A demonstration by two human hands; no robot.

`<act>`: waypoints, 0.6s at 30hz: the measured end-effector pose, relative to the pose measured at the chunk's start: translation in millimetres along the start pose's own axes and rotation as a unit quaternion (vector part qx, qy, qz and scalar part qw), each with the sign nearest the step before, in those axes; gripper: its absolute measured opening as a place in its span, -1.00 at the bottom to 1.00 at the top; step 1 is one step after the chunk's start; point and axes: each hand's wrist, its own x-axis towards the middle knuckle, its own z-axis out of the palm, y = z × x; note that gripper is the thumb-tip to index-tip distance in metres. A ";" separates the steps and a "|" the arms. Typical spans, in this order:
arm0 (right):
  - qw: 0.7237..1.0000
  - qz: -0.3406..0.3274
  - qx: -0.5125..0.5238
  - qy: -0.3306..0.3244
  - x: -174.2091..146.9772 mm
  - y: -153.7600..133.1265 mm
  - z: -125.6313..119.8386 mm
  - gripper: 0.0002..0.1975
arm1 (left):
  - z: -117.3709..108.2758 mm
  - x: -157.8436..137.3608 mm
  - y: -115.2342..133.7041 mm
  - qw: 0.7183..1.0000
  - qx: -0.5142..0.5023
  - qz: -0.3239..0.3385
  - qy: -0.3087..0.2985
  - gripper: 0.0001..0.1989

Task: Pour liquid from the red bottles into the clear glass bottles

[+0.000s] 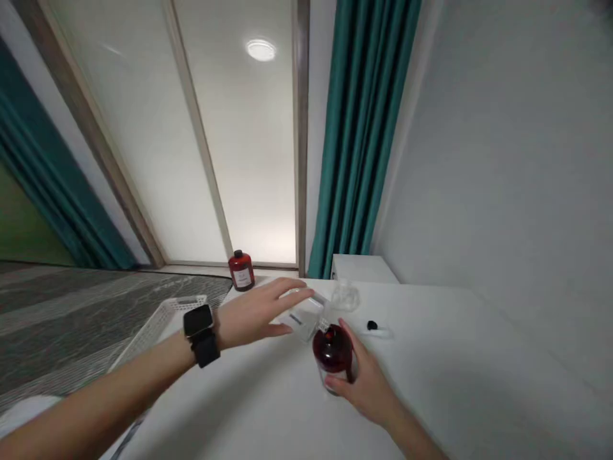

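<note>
My right hand [366, 383] is wrapped round a dark red, see-through bottle [332, 351] with a pale label, its neck uncapped. My left hand [263, 310], with a black watch on the wrist, reaches over the white table; its fingers are stretched and the thumb stands apart. Just past those fingertips is a clear plastic container [304, 316], close to the bottle's neck; whether the fingers touch it is hard to tell. Behind the bottle stands a clear, rounded piece [345, 297]. To the right lies a small black cap-like thing [372, 325] beside a whitish strip [378, 333].
A second red bottle [241, 271] with a black cap stands at the table's far left corner. A white basket [165, 313] sits along the left edge. Beyond the white table [431, 370] are a white box [364, 268], a teal curtain [359, 140] and a wall at right.
</note>
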 end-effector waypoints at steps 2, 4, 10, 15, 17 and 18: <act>1.000 -0.005 0.001 0.003 1.8 0.4 0.0 -0.02 | -3.4 2.3 1.6 1.000 0.010 0.012 -0.003 -0.20; 1.000 -0.007 0.002 0.010 2.7 1.0 0.3 -0.02 | -6.6 5.1 2.9 0.999 0.024 0.024 -0.010 -0.20; 0.999 -0.014 -0.006 0.049 2.6 3.7 2.7 -0.08 | -16.0 16.2 5.7 0.995 0.077 0.057 -0.037 -0.22; 0.998 -0.022 -0.013 0.049 3.8 3.5 3.0 -0.17 | -23.9 28.3 8.4 0.988 0.116 0.086 -0.060 -0.26; 0.998 -0.019 -0.013 0.057 4.1 3.1 3.6 -0.18 | -26.6 33.5 8.7 0.985 0.130 0.096 -0.064 -0.27; 0.998 -0.018 -0.013 0.061 4.4 2.9 4.2 -0.19 | -27.7 35.9 8.6 0.983 0.137 0.101 -0.065 -0.27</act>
